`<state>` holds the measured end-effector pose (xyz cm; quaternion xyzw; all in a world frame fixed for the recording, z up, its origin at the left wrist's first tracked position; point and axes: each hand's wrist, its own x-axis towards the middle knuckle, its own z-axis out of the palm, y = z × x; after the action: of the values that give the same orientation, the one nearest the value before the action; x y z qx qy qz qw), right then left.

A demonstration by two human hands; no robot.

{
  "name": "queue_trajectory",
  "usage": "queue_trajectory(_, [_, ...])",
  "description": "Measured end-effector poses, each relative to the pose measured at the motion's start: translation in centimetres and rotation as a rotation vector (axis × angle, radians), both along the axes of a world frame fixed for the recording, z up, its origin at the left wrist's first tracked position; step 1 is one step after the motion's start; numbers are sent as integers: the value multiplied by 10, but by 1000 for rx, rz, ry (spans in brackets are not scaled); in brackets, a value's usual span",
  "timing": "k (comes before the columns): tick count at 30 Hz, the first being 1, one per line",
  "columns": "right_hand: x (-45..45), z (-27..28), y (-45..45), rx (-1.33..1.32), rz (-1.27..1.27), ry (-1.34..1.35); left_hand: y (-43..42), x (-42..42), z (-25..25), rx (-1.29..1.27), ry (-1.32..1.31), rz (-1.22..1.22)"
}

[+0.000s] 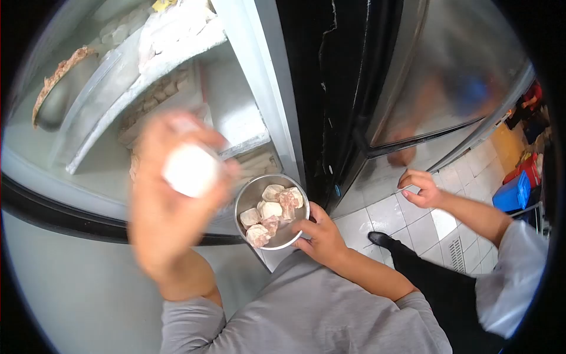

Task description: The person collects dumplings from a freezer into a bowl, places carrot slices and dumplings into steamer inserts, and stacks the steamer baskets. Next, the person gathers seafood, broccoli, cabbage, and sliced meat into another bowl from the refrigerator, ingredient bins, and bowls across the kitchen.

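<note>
A steel bowl point(242, 223) is gripped at its right rim by my right hand point(323, 236), thumb on the inside. Several pale, pinkish-white chunks point(270, 210) lie in it; they look like pieces stuffed or coated with meat, but their exact kind is unclear. My left hand point(171, 206), smeared by motion, is raised left of the bowl, in front of the open freezer point(236, 100). Its fingers are curled round a bright white chunk point(191, 170), too blurred to name. Behind this hand, a frosted shelf edge point(112, 133) and bagged food are partly hidden.
A metal bowl of minced meat point(69, 88) and white bags point(177, 26) sit in the freezer. On the right, a closed steel door point(442, 71) stands beside a co-worker's arm point(471, 215) and shoe. A blue bin point(512, 193) stands farther back on the tiled floor point(407, 221).
</note>
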<state>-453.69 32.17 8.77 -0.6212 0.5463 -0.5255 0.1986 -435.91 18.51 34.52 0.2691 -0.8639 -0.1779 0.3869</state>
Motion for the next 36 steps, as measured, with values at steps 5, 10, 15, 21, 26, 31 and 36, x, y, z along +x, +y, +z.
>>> queue_trajectory(5, [1,7,1,-28,-16,19,5,-3,-125,304,-333,-92])
queue_trajectory(10, [0,-19,-7,-59,24,-28,7,5,-158,207,-456,-125])
queue_trajectory(15, [0,-18,-1,-41,46,27,-3,17,-180,269,-330,-136])
queue_trajectory(21, [2,-20,3,-28,118,2,-3,31,-201,451,-8,-160])
queue_trajectory(26, [-20,-21,9,-71,289,-69,38,63,-198,336,221,321])
queue_trajectory(31, [-61,-29,29,-131,364,-39,118,72,-242,362,308,902])
queue_trajectory(36, [-99,-56,57,-118,436,-106,235,111,-390,860,-146,939])
